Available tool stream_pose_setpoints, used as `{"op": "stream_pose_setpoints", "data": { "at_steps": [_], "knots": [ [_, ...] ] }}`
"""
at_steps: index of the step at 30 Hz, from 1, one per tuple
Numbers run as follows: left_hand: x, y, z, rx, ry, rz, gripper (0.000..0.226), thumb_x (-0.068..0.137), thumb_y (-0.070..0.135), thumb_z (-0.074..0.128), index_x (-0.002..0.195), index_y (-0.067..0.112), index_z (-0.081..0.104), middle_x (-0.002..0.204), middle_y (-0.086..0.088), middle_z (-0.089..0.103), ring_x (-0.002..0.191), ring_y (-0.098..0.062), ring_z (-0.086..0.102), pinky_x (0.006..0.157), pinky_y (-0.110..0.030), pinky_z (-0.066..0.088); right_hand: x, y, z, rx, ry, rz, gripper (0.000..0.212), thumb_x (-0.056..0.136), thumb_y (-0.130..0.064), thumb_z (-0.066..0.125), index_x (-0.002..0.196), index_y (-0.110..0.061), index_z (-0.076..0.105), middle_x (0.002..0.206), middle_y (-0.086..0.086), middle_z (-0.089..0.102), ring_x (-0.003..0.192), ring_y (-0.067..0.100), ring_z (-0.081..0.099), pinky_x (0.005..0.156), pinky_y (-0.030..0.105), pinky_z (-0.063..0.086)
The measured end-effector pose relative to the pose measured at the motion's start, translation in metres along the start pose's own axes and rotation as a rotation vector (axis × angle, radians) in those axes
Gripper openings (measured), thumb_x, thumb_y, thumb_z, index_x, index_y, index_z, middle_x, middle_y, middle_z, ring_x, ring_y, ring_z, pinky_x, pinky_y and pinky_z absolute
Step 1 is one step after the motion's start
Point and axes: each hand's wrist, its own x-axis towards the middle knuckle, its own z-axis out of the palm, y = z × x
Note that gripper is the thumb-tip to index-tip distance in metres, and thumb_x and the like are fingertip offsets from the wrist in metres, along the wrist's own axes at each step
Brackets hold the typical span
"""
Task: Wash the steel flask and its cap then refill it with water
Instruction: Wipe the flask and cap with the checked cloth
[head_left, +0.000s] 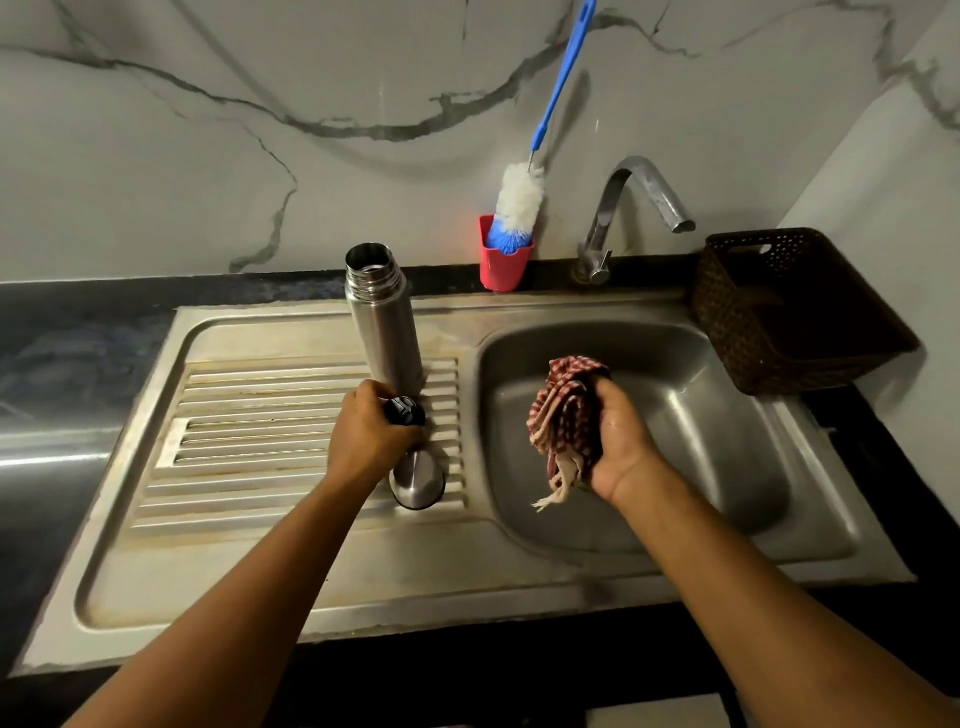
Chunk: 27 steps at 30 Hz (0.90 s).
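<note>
The steel flask stands upright and uncapped on the ribbed drainboard. Just in front of its base, my left hand grips a small black stopper. Below that hand, the steel outer cap sits on the drainboard next to the basin's rim. Over the sink basin, my right hand grips a bunched red-and-white checked cloth. No water runs from the tap.
A blue-handled bottle brush stands in a red holder against the marble wall behind the sink. A dark brown perforated basket sits at the basin's right rim. Dark counter lies to the left of the drainboard.
</note>
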Motion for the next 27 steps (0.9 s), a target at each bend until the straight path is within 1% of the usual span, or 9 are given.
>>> {"op": "stream_pose_setpoints", "data": {
  "at_steps": [5, 10, 13, 16, 18, 21, 24, 25, 27],
  "knots": [
    [0.001, -0.003, 0.005, 0.033, -0.013, 0.012, 0.068, 0.066, 0.042, 0.098, 0.114, 0.025, 0.053, 0.118, -0.004, 0.062, 0.100, -0.025, 0.067, 0.084, -0.050, 0.062, 0.000, 0.005, 0.000, -0.008, -0.015, 0.008, 0.034, 0.097, -0.039, 0.056, 0.103, -0.010, 0.073, 0.083, 0.012, 0.072, 0.066, 0.027, 0.072, 0.056, 0.035, 0.061],
    [-0.003, -0.002, 0.005, 0.063, -0.035, 0.004, 0.074, 0.065, 0.055, 0.095, 0.119, 0.029, 0.053, 0.121, -0.002, 0.062, 0.103, -0.024, 0.066, 0.085, -0.049, 0.063, -0.002, 0.005, 0.005, -0.032, 0.006, 0.005, 0.045, 0.093, -0.041, 0.061, 0.120, -0.006, 0.072, 0.106, 0.019, 0.070, 0.092, 0.032, 0.069, 0.083, 0.045, 0.059],
    [-0.013, 0.004, -0.002, 0.099, 0.032, -0.001, 0.071, 0.068, 0.056, 0.093, 0.121, 0.026, 0.058, 0.121, -0.003, 0.058, 0.109, -0.024, 0.060, 0.088, -0.047, 0.058, -0.002, 0.000, 0.005, -0.029, -0.027, 0.020, 0.038, 0.094, -0.040, 0.059, 0.106, -0.008, 0.075, 0.092, 0.014, 0.074, 0.078, 0.028, 0.072, 0.070, 0.039, 0.062],
    [-0.032, 0.019, -0.009, 0.113, 0.199, 0.084, 0.050, 0.078, 0.054, 0.086, 0.112, 0.026, 0.063, 0.112, 0.001, 0.057, 0.101, -0.018, 0.057, 0.073, -0.034, 0.048, -0.002, -0.005, 0.003, 0.004, -0.041, 0.019, 0.038, 0.098, -0.042, 0.053, 0.102, -0.012, 0.076, 0.091, 0.011, 0.075, 0.073, 0.025, 0.074, 0.064, 0.034, 0.061],
    [-0.047, 0.040, -0.008, -0.014, 0.243, 0.202, 0.031, 0.088, 0.046, 0.081, 0.102, 0.024, 0.064, 0.099, 0.005, 0.060, 0.087, -0.012, 0.058, 0.064, -0.024, 0.042, -0.004, -0.010, 0.004, 0.052, -0.068, 0.037, 0.041, 0.099, -0.041, 0.048, 0.100, -0.012, 0.077, 0.091, 0.012, 0.074, 0.074, 0.029, 0.074, 0.067, 0.038, 0.061],
    [-0.059, 0.083, 0.004, -0.439, -0.021, 0.270, 0.017, 0.097, 0.037, 0.073, 0.102, 0.022, 0.068, 0.087, -0.009, 0.066, 0.077, -0.011, 0.064, 0.069, -0.027, 0.055, -0.007, -0.021, 0.004, 0.162, -0.090, 0.117, 0.044, 0.098, -0.039, 0.046, 0.091, -0.015, 0.082, 0.092, 0.010, 0.078, 0.085, 0.032, 0.076, 0.085, 0.047, 0.057],
    [-0.062, 0.129, 0.023, -0.563, -0.432, 0.050, 0.050, 0.089, 0.062, 0.068, 0.123, 0.026, 0.068, 0.108, -0.003, 0.076, 0.104, -0.020, 0.073, 0.088, -0.041, 0.062, -0.010, -0.038, -0.005, 0.184, -0.107, 0.150, 0.041, 0.100, -0.036, 0.045, 0.113, -0.014, 0.077, 0.117, 0.010, 0.075, 0.112, 0.031, 0.070, 0.101, 0.050, 0.052],
    [-0.064, 0.142, 0.029, -0.567, -0.551, -0.037, 0.056, 0.087, 0.065, 0.066, 0.127, 0.026, 0.066, 0.111, -0.001, 0.077, 0.105, -0.020, 0.074, 0.086, -0.039, 0.062, -0.016, -0.044, -0.006, 0.174, -0.158, 0.163, 0.041, 0.101, -0.034, 0.044, 0.116, -0.013, 0.076, 0.119, 0.010, 0.074, 0.112, 0.029, 0.071, 0.099, 0.048, 0.054],
    [-0.069, 0.164, 0.048, -0.570, -0.697, -0.108, 0.039, 0.096, 0.057, 0.064, 0.121, 0.027, 0.069, 0.103, 0.002, 0.080, 0.094, -0.014, 0.077, 0.075, -0.031, 0.061, -0.033, -0.060, -0.013, 0.122, -0.244, 0.164, 0.043, 0.099, -0.031, 0.043, 0.102, -0.010, 0.081, 0.106, 0.011, 0.077, 0.096, 0.027, 0.076, 0.086, 0.046, 0.062]
  ]
}}
